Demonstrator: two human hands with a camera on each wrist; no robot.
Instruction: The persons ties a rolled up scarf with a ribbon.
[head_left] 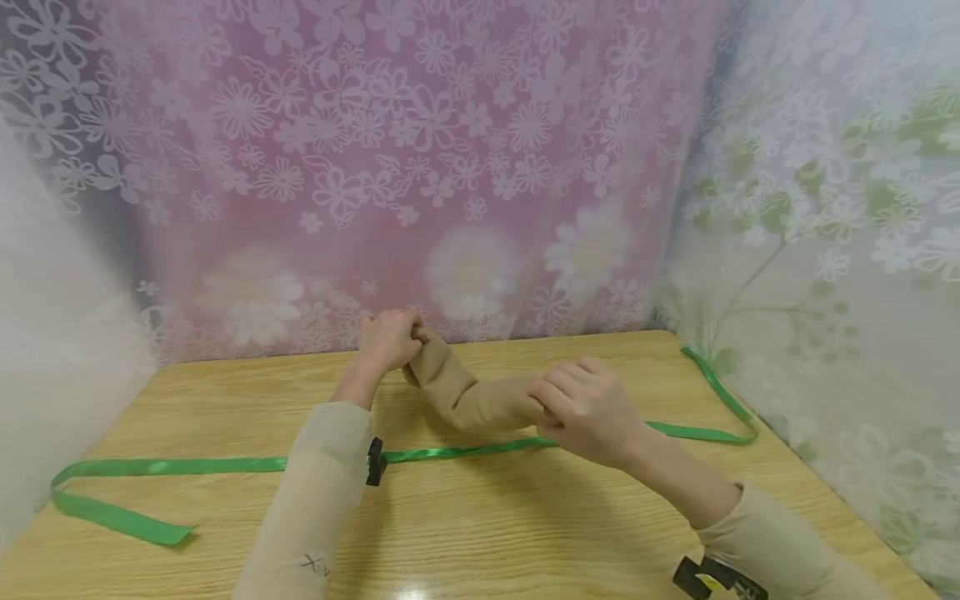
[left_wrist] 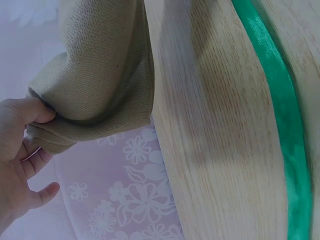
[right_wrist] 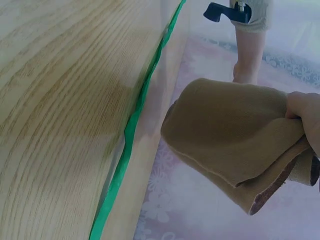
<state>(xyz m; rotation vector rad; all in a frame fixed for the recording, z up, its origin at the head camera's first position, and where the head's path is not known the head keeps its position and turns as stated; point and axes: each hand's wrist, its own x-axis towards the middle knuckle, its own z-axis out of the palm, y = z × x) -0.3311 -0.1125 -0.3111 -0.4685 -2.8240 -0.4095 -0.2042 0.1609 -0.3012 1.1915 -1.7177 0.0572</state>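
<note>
A folded tan cloth (head_left: 472, 404) hangs in a sagging bend between my two hands, above the wooden table. My left hand (head_left: 390, 337) pinches its far left end; the left wrist view shows the thumb and a finger gripping a corner of the cloth (left_wrist: 100, 65). At the cloth's right end my right hand (head_left: 581, 408) grips the edge with curled fingers. Layered folds of the cloth (right_wrist: 230, 130) show in the right wrist view, where only part of the right hand (right_wrist: 306, 117) is visible. Beneath them a long green ribbon (head_left: 465, 451) runs across the table, partly hidden by my left forearm and right hand.
The ribbon's left end (head_left: 123, 521) doubles back toward the front; its right end (head_left: 720, 387) bends toward the far right corner. Pink floral curtain (head_left: 420, 167) hangs behind the wooden table (head_left: 480, 533), with pale sheets at both sides.
</note>
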